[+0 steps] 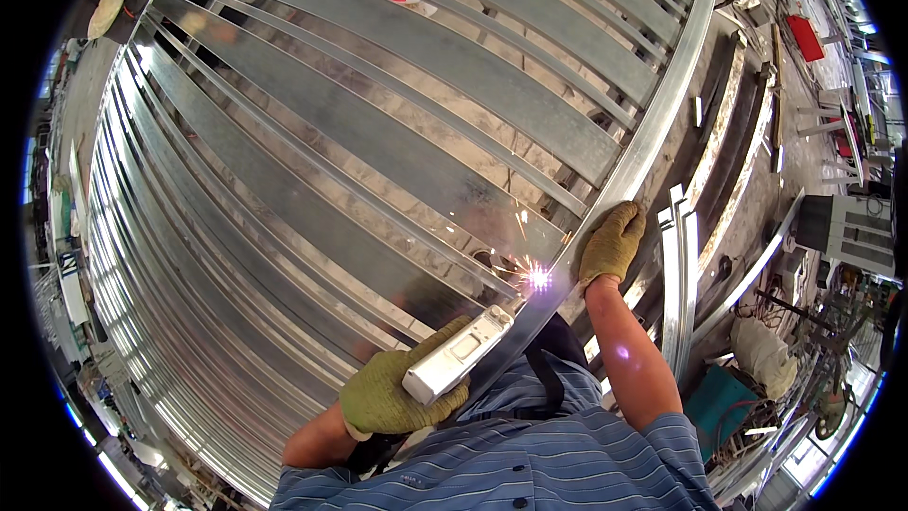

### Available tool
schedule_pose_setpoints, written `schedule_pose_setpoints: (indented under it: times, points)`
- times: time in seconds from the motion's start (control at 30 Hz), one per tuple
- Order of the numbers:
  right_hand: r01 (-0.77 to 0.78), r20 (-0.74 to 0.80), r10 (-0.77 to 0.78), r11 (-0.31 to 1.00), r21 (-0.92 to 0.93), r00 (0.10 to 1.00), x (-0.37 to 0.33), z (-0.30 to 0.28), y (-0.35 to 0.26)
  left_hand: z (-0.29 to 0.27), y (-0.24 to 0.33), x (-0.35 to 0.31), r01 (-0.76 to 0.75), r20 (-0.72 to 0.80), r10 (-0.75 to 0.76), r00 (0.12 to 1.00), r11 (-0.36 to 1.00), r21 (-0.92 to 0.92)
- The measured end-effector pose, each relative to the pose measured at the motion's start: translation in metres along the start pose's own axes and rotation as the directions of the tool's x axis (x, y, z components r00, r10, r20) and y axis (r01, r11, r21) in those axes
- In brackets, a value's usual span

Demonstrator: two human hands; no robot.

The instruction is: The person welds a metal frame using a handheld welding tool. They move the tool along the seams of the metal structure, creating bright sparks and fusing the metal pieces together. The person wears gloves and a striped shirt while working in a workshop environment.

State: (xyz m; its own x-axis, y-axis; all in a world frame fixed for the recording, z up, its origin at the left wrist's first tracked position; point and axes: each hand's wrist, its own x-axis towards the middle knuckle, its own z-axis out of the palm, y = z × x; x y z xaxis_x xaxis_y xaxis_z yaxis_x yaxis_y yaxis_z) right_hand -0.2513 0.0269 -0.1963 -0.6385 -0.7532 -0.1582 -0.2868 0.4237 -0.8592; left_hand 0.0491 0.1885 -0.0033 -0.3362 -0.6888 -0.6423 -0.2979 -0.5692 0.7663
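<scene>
My left hand (392, 396), in a yellow-green work glove, is closed around a boxy white welding tool (459, 357). Just beyond the tool's far end, a bright spot with flying sparks (537, 277) glows where a flat slat meets the long edge rail (653, 137) of a large metal frame. My right hand (613, 241), gloved alike, grips the outer side of that rail a short way right of the sparks; its fingertips are partly hidden. Many parallel silver slats (378, 142), wide and narrow, run leftward from the rail.
Loose white metal profiles (679, 274) and rusty beams (719, 123) lie to the right. Farther right stand a grey crate (846, 232) and a teal box (721, 404). Another person's gloved hand (107, 8) shows at the far left corner of the frame.
</scene>
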Motion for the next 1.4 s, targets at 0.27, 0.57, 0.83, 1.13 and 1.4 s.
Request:
schedule_pose_setpoints:
  times: [0.27,0.57,0.83,1.13,1.4]
  points:
    - [-0.010,0.036,0.010,1.000,0.018,0.999,-0.002,-0.001,-0.015,0.008,0.001,0.000,0.071,0.004,-0.072,0.997,0.971,-0.229]
    - [-0.010,-0.002,0.010,0.996,0.091,1.000,-0.002,0.004,-0.003,-0.005,0.012,0.008,0.086,-0.034,-0.088,0.996,0.995,-0.044]
    - [0.059,-0.011,-0.059,0.998,-0.001,0.998,-0.006,0.004,-0.009,-0.007,0.009,0.011,-0.013,-0.077,0.009,0.997,0.999,-0.044]
    - [-0.012,0.067,0.011,1.000,0.008,0.998,-0.014,-0.004,-0.051,-0.010,0.013,0.004,0.074,-0.059,-0.073,0.996,0.997,0.024]
    - [0.111,-0.007,-0.112,0.989,-0.098,0.994,0.016,0.003,-0.006,-0.019,-0.011,0.020,-0.056,-0.001,0.057,0.998,0.991,-0.123]
